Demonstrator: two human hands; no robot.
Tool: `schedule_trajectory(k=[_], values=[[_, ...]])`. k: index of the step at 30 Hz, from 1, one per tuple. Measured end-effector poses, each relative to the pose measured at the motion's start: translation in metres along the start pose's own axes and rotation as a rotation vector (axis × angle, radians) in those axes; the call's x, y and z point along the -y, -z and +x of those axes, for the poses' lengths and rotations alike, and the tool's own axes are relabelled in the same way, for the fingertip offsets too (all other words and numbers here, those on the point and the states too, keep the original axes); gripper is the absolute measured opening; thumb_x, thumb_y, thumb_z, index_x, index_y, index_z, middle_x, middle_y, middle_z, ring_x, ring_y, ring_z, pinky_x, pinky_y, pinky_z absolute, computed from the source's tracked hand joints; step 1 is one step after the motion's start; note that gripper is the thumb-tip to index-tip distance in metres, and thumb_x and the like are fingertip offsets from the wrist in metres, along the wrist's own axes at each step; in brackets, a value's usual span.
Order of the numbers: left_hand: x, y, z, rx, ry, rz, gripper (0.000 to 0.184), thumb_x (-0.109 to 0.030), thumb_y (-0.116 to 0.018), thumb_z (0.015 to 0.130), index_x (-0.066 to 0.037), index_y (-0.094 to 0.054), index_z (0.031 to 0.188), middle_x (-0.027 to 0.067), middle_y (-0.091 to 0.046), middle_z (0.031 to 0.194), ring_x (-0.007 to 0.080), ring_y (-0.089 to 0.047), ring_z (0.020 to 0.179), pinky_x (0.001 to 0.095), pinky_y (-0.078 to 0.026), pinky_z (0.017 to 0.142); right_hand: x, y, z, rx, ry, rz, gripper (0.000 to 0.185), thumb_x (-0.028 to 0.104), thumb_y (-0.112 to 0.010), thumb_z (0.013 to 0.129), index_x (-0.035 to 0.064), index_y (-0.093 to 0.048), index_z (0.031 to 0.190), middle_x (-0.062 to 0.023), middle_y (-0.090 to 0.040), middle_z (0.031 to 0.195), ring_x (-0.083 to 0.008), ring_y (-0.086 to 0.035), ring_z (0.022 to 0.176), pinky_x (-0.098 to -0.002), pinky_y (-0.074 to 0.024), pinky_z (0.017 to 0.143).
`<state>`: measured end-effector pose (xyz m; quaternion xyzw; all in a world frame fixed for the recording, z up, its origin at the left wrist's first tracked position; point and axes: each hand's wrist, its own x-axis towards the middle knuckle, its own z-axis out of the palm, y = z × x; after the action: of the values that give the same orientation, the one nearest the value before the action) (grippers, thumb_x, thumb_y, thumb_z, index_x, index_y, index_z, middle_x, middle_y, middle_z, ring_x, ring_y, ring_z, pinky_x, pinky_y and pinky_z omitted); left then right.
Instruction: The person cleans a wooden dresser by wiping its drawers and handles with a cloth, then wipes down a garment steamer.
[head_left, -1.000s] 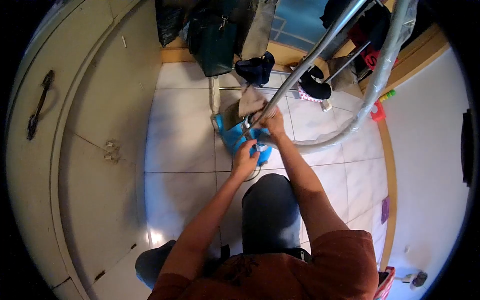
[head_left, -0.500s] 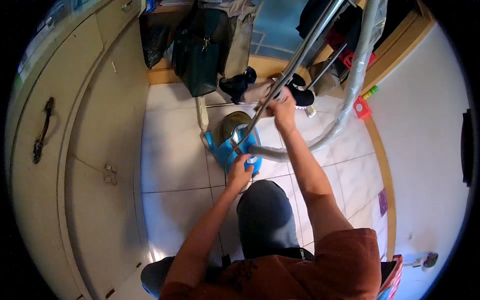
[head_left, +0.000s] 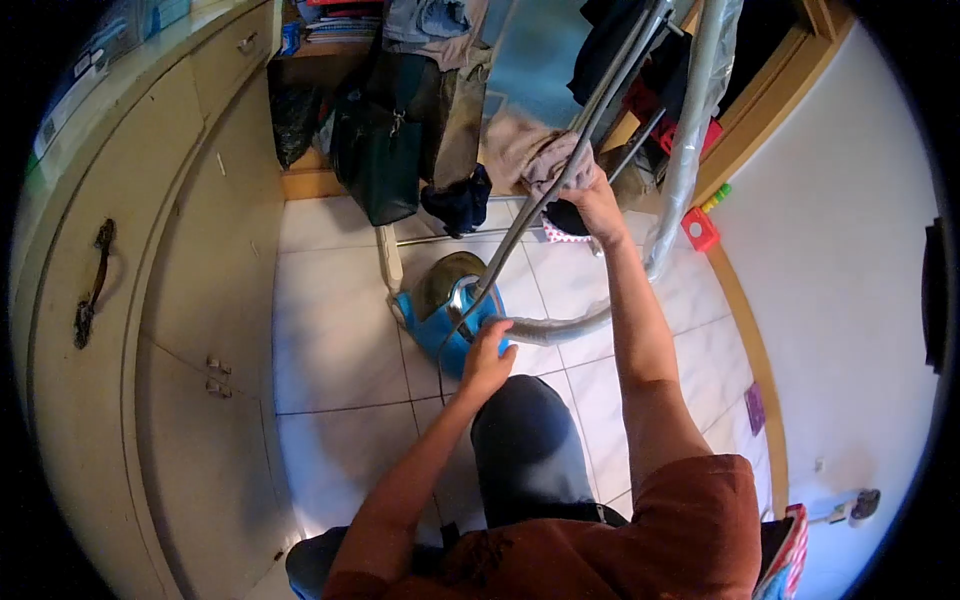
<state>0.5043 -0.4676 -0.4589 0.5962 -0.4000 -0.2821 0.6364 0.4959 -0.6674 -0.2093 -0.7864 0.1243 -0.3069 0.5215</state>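
A blue appliance (head_left: 425, 325) with a dark rounded top stands on the tiled floor, and metal poles (head_left: 535, 200) rise from it toward the upper right. A plastic-wrapped hose (head_left: 560, 328) curves off its right side. My left hand (head_left: 489, 362) is at the appliance's near edge by the hose, fingers apart, with nothing in it. My right hand (head_left: 597, 207) is closed on a pinkish-grey cloth (head_left: 550, 165), which it holds up against the poles. Part of the cloth is blurred.
Dark green bag (head_left: 376, 165) and other bags hang at the back. Cream cabinets (head_left: 205, 320) line the left. A red object (head_left: 700, 230) lies by the right wall. A dark blue item (head_left: 458, 203) hangs low beside the bags.
My right hand has moved away from the appliance and up along the poles with the cloth. My left hand stays by the appliance. The view has shifted.
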Motion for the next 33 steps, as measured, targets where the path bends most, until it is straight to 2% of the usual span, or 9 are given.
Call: schedule_trajectory(k=[4,7,12,16,22,25,29,32,33], values=[[0.0,-0.001,0.0,0.008,-0.007,0.011,0.043,-0.005,-0.067,0.081,-0.003,-0.056,0.122,0.0193,-0.06,0.122,0.0343,-0.059,0.113,0.0392,-0.047,0.097,-0.01,-0.009,0.0,-0.071,0.112,0.017,0.037,-0.004,-0.067,0.075,0.0046,-0.063,0.11,-0.0039,-0.069,0.099,-0.0172,-0.065,0.093,-0.0292,-0.0496,0.088],[0.003,-0.002,-0.002,0.007,0.009,0.008,0.044,-0.005,-0.068,0.08,-0.002,-0.056,0.122,0.0192,-0.06,0.122,0.0339,-0.059,0.112,0.0391,-0.047,0.096,0.023,-0.048,-0.019,-0.598,0.086,-0.827,0.049,0.033,-0.079,0.063,0.0073,-0.066,0.103,-0.0223,-0.068,0.084,-0.042,-0.065,0.086,-0.0444,-0.0508,0.074],[0.003,0.0,-0.002,0.023,0.036,0.048,0.044,-0.005,-0.068,0.08,-0.003,-0.057,0.122,0.0188,-0.06,0.121,0.033,-0.06,0.11,0.0389,-0.048,0.095,-0.003,-0.036,-0.009,-0.644,0.118,-0.787,0.037,0.021,-0.077,0.068,0.0054,-0.067,0.101,-0.0177,-0.071,0.086,-0.0355,-0.068,0.084,-0.0401,-0.0519,0.076],[0.001,-0.001,-0.002,0.015,0.011,0.042,0.043,-0.005,-0.069,0.08,-0.004,-0.058,0.121,0.0175,-0.062,0.117,0.0314,-0.062,0.107,0.0382,-0.049,0.093,-0.009,0.013,0.001,-0.014,-0.119,0.261,0.036,-0.004,-0.073,0.072,-0.0028,-0.064,0.107,-0.0071,-0.07,0.1,-0.0169,-0.066,0.092,-0.0291,-0.0506,0.086],[-0.006,-0.004,-0.005,0.035,0.003,0.037,0.042,-0.005,-0.07,0.079,-0.004,-0.058,0.119,0.0159,-0.063,0.116,0.0291,-0.064,0.098,0.0372,-0.051,0.087,-0.012,0.007,0.008,-0.001,-0.032,0.056,0.039,-0.002,-0.075,0.07,-0.0012,-0.064,0.107,-0.0056,-0.07,0.102,-0.019,-0.066,0.093,-0.0295,-0.0499,0.087],[-0.005,-0.005,-0.005,0.03,0.001,0.011,0.041,-0.005,-0.07,0.08,-0.004,-0.058,0.119,0.0154,-0.063,0.116,0.0282,-0.065,0.096,0.0369,-0.052,0.085,-0.012,-0.02,-0.011,-0.44,0.209,-0.397,0.031,0.008,-0.072,0.073,0.0019,-0.066,0.103,-0.009,-0.072,0.097,-0.0183,-0.067,0.092,-0.0308,-0.0504,0.084],[-0.008,0.002,-0.006,0.013,0.003,0.036,0.04,-0.005,-0.069,0.08,-0.004,-0.058,0.119,0.0149,-0.062,0.115,0.0268,-0.065,0.095,0.0368,-0.052,0.083,-0.008,-0.041,-0.03,-0.667,0.318,-0.81,0.017,0.007,-0.065,0.081,0.0023,-0.068,0.097,-0.009,-0.071,0.094,-0.0204,-0.068,0.086,-0.0352,-0.0518,0.081],[-0.01,0.012,0.001,-0.019,-0.004,0.029,0.04,-0.004,-0.067,0.081,-0.005,-0.059,0.12,0.0145,-0.062,0.114,0.0255,-0.065,0.095,0.0362,-0.053,0.081,-0.014,-0.005,-0.027,-0.727,0.57,-0.323,0.016,0.001,-0.062,0.084,0.0012,-0.068,0.099,-0.0083,-0.071,0.096,-0.0207,-0.067,0.085,-0.0348,-0.0533,0.079],[-0.011,0.015,0.003,-0.019,0.021,0.011,0.039,-0.005,-0.067,0.081,-0.005,-0.059,0.12,0.0142,-0.062,0.115,0.025,-0.065,0.095,0.0357,-0.053,0.08,-0.001,-0.003,-0.037,-0.796,0.452,-0.084,0.018,-0.002,-0.062,0.084,0.0001,-0.067,0.101,-0.0085,-0.07,0.098,-0.0203,-0.067,0.087,-0.0332,-0.0535,0.08]])
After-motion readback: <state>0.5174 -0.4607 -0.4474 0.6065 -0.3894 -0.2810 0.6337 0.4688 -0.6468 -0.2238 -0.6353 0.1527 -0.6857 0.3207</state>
